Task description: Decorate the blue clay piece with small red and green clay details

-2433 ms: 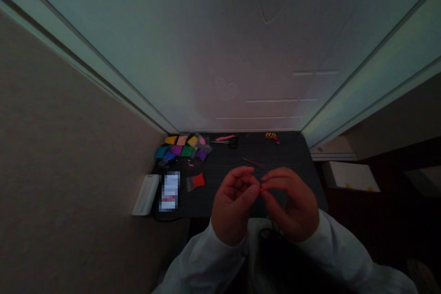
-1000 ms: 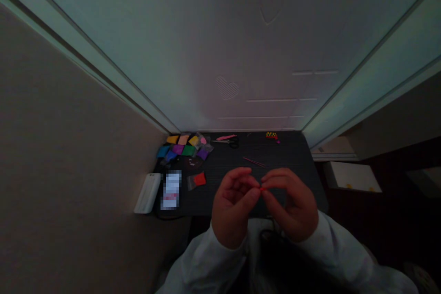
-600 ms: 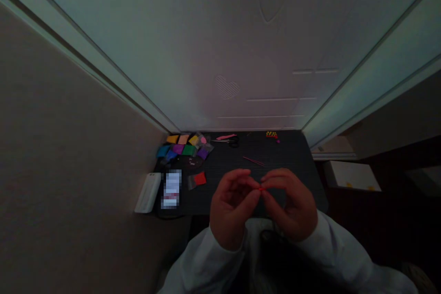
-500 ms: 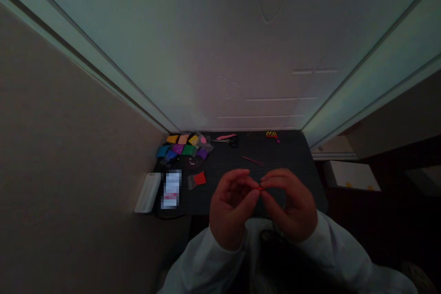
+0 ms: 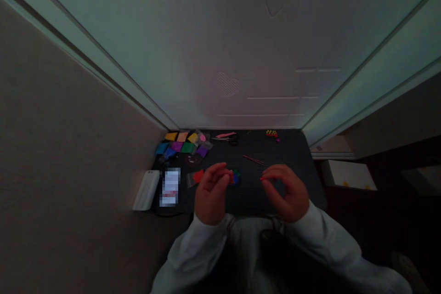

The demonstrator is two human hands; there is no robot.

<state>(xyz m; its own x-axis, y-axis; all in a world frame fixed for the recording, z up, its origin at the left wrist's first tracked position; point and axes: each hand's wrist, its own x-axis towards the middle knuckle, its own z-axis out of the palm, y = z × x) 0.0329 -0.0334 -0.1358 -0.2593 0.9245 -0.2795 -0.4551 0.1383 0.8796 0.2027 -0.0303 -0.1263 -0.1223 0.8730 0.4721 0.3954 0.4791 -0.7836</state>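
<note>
My left hand (image 5: 211, 194) is closed in a pinch, with a reddish lump of modelling clay (image 5: 231, 177) showing at its fingertips. Apart from it, on the right, my right hand (image 5: 288, 194) pinches a tiny red piece of modelling clay (image 5: 262, 178) between thumb and forefinger. A small blue and green item (image 5: 236, 177) lies on the table just beyond my left fingertips, partly covered by them. Behind the left hand is a clear bag with a red block (image 5: 198, 176), also partly hidden.
On the dark table (image 5: 292, 156) are bags of coloured clay (image 5: 188, 147), scissors (image 5: 229, 139), a pink tool (image 5: 226, 135), tweezers (image 5: 253, 160) and a yellow-dotted red piece (image 5: 271, 133). A blurred phone screen (image 5: 170, 187) and a white case (image 5: 146, 189) lie left. A white wall (image 5: 193, 55) rises behind.
My hands were together at one red piece; they have moved apart, the left one to the left. The blue and green item has come into view between them.
</note>
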